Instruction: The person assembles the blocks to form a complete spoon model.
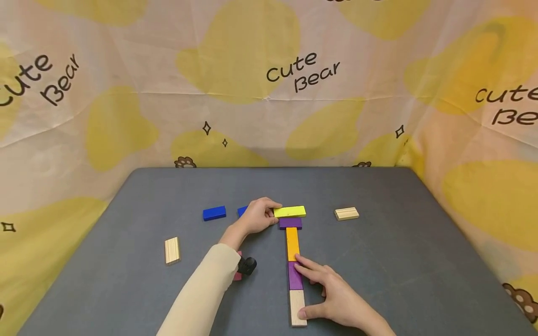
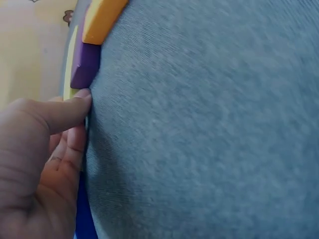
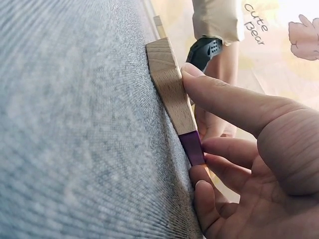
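My left hand [image 1: 256,217] pinches the left end of a yellow block [image 1: 291,212], which lies crosswise just beyond a crosswise purple block [image 1: 291,224]. Toward me from that runs a lengthwise line: an orange block [image 1: 293,243], a second purple block [image 1: 295,279] and a plain wooden block [image 1: 296,303]. My right hand [image 1: 338,298] rests along this line's right side. Its thumb touches the wooden block, and its extended fingers reach the lower purple block and the orange one. In the left wrist view, thumb and fingers [image 2: 65,114] meet at the yellow block's end, mostly hidden.
On the grey table [image 1: 370,261], a blue block [image 1: 214,213] lies at left, with another blue block [image 1: 241,211] partly behind my left hand. Plain wooden blocks lie at far left [image 1: 172,250] and right [image 1: 346,213]. A pink block [image 1: 237,276] is mostly covered by my left wrist.
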Demonstrator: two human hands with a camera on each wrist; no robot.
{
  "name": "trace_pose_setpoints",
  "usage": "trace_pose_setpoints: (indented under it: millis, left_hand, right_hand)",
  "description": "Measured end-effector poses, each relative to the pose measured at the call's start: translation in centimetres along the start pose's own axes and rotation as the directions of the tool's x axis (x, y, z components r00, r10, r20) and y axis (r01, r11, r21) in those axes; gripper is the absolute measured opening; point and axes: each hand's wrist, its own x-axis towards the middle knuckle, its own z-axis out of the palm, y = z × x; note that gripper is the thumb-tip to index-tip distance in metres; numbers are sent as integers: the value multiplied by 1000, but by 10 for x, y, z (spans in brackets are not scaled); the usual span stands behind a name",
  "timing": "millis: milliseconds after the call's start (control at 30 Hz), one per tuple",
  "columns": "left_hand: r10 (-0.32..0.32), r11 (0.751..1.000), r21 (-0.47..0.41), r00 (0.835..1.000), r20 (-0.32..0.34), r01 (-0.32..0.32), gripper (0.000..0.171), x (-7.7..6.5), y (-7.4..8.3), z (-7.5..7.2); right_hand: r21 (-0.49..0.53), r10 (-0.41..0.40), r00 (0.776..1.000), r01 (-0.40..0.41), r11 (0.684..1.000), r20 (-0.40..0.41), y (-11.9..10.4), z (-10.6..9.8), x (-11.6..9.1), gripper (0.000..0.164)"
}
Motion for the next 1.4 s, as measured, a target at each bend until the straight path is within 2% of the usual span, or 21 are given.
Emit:
trace_pose_setpoints:
  millis: [400, 767, 1067, 1400]
  left_hand:
    - [17, 999, 40, 1000, 20, -17, 37, -4, 3, 2]
    - [33, 999, 39, 999, 31, -35, 37, -7, 4, 1]
    - [39, 996, 73, 998, 42, -42, 36, -4, 6, -1]
    - [43, 997, 70, 999, 31, -45, 37, -4, 6, 0]
  right_hand:
    - [12, 7, 1000, -7, 1000, 0, -1, 0, -1, 87]
    - [7, 89, 995, -90, 996, 42, -3, 0, 2, 88]
    - [2, 51, 998, -51, 999, 25, -1, -1, 3, 88]
    - [-11, 68, 997, -68, 998, 33, 0, -1, 4, 89]
